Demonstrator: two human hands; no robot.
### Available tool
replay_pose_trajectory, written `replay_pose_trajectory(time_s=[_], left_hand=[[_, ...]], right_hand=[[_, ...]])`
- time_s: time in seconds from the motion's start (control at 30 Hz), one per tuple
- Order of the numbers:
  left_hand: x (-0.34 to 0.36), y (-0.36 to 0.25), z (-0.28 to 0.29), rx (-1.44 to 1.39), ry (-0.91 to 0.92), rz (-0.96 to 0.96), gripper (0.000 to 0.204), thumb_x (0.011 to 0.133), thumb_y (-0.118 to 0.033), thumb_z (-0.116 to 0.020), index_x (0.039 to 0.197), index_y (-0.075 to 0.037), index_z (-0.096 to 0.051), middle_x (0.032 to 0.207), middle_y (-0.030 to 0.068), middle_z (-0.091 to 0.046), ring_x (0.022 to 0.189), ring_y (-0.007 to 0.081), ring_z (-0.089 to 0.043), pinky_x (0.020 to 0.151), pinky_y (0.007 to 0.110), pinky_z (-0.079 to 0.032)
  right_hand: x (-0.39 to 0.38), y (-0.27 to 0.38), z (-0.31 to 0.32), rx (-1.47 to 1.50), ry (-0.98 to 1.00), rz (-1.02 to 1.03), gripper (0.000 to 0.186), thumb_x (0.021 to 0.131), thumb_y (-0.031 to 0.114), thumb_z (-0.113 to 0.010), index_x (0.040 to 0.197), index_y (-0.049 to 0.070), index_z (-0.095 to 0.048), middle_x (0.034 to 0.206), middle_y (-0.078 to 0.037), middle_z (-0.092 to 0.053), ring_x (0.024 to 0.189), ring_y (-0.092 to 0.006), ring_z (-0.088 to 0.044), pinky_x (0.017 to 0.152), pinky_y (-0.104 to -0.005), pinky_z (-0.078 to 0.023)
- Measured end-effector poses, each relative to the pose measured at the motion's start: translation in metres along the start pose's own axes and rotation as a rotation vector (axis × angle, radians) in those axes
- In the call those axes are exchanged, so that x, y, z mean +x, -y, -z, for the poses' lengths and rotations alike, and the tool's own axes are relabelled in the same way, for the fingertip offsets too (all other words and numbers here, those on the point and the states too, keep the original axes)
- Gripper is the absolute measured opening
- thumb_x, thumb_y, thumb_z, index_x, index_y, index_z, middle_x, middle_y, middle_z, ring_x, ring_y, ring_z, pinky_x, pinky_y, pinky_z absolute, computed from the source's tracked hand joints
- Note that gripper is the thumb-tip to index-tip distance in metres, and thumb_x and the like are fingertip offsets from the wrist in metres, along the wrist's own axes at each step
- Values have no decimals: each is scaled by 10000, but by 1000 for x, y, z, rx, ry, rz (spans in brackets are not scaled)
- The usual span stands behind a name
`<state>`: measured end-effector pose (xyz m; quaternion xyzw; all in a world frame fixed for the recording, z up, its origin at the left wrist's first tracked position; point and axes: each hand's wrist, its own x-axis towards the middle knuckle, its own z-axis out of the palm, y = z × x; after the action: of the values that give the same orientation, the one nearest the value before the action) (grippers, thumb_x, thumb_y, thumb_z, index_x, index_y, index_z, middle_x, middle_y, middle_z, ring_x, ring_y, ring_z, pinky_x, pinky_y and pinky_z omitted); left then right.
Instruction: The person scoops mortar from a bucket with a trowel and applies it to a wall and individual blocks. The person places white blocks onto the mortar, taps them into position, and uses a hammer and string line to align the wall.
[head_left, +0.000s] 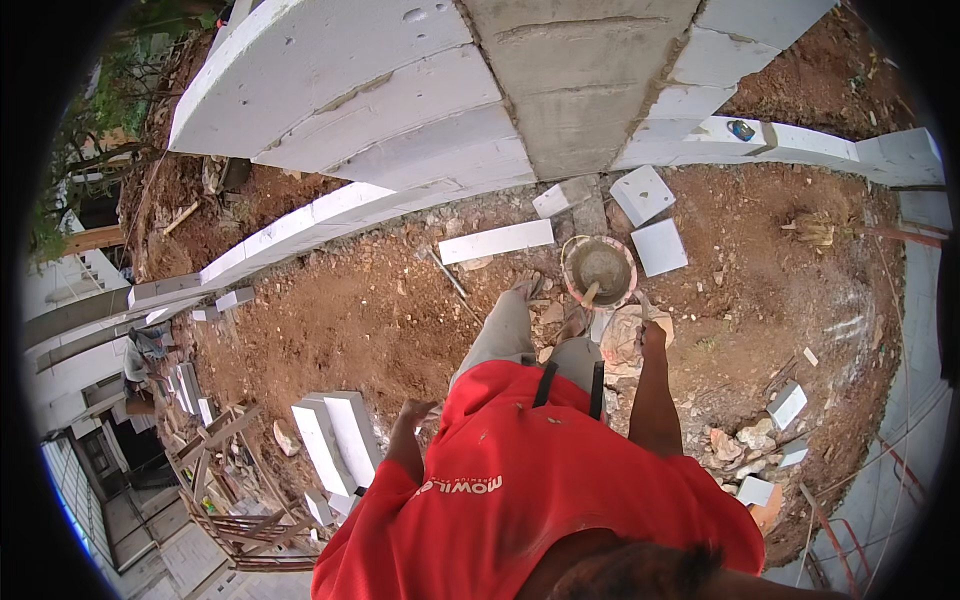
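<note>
My right hand [652,334] is closed at the right of a round bucket [568,282] of wet grey mortar [600,264]. From its fingers a narrow, greyish tool that looks like a trowel [643,300] points toward the bucket's rim; its exact shape is too small to make out. A light wooden handle [590,294] leans out of the mortar. Beside my left hip hangs my left hand [416,411], fingers loosely stretched and seemingly holding nothing. My feet stand on the soil just left of the bucket.
White blocks [660,247] lie right of and behind the bucket, a long one [496,241] to its left. Ahead rises a block wall [400,110] with a concrete column [580,80]. Stacked blocks [335,440] and rubble [740,445] flank me. Another person [142,360] is far left.
</note>
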<state>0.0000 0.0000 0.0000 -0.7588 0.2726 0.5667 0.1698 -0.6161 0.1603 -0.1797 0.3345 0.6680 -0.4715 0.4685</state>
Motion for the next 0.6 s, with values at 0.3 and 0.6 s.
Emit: replay_pose_trajectory(time_s=[0.3,0.6], left_hand=[[-40,-98,-50,378,-189,-474,386,899,-263,-750,1209,-33,-742,1133,140,-774,1062,224,-719,951,343,-537],[-20,-187,-153,407,-4,-649,168,891,-140,-795,1000,-16,-769,1119,163,-771,1063,218,-718,973,357,-528]], right_hand=[[55,20,55,-194,-121,181,210,933,200,-692,938,-10,-700,678,-71,-628,479,-165,-513,434,-360,-372],[135,-66,85,-1116,-807,321,303,872,316,-627,1130,232,-760,1049,-144,-765,1013,-358,-718,923,-468,-545]])
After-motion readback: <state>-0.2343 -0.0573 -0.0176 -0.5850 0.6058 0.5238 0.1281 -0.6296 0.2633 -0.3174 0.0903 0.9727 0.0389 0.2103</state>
